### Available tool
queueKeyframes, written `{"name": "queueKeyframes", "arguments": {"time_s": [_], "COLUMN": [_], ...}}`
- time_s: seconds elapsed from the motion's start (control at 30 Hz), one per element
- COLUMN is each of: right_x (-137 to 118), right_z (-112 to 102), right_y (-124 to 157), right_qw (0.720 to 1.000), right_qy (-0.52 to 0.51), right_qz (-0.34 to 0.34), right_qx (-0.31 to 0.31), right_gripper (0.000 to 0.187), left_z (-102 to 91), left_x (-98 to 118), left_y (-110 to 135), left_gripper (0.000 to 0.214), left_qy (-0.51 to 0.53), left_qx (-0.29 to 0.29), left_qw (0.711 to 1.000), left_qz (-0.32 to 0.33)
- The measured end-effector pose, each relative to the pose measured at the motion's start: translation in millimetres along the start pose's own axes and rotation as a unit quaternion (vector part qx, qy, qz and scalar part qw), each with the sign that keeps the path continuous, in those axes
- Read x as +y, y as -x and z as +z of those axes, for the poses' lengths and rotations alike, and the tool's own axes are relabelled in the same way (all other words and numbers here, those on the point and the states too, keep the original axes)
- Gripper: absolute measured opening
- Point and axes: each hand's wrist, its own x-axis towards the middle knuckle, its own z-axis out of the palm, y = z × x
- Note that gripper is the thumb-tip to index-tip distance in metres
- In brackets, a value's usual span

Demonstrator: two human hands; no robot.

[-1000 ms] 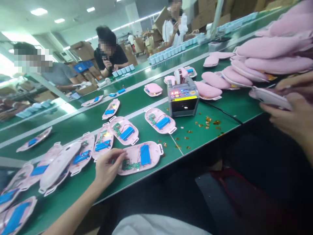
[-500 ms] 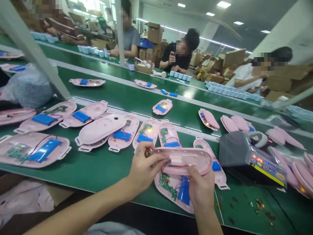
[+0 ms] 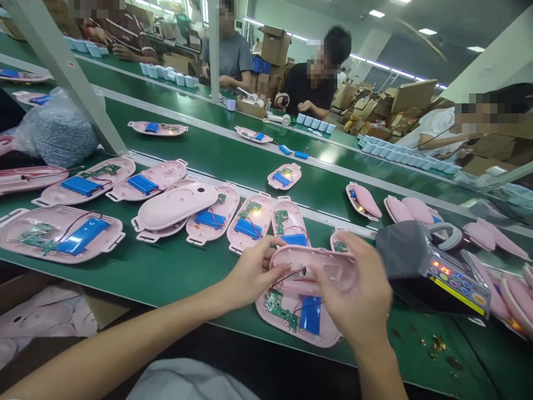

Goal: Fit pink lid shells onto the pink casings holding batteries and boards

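The open base shell [image 3: 300, 325] lies flat near the front edge of the desk [image 3: 175, 278], with its blue battery and green board facing up. Just above it, both hands hold the pink cover shell [image 3: 310, 266] tilted, hollow side toward the person. The left hand [image 3: 250, 275] pinches its left end with narrow fingers, and the right hand [image 3: 360, 300] wraps spread fingers over its right end. Thin wires [image 3: 287, 276] run from cover to base, which is probably why the cover is kept so low and close.

To the right, the tape dispenser [image 3: 433, 272] sits just beside the right hand and leaves little room there. Bare green desk lies open to the left. Behind the hands, a row of open shells [image 3: 250, 225] crowds the desk's back edge beside one closed shell [image 3: 179, 205]. Beyond them runs the belt [image 3: 233, 161], and co-workers [image 3: 308, 89] sit at the far side.
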Motion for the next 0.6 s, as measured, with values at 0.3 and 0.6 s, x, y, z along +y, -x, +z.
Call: {"name": "queueKeyframes", "arguments": {"time_s": [0.3,0.6], "right_x": [10,75], "right_z": [23,-53], "right_y": [-32,46], "right_qw": [0.972,0.836], "right_qy": [0.001,-0.184], "right_qz": [-0.002,0.438], "right_qx": [-0.236,0.275], "right_gripper": [0.014,0.041], "left_z": [1.1,-11.1], "left_x": [6,-7], "left_y": [-11,-25], "left_gripper": [0.024,0.039], "left_qy": [-0.086,-0.202], "left_qx": [-0.006,-0.008], "left_qw": [0.996,0.979], "left_qz": [-0.002,0.006]}}
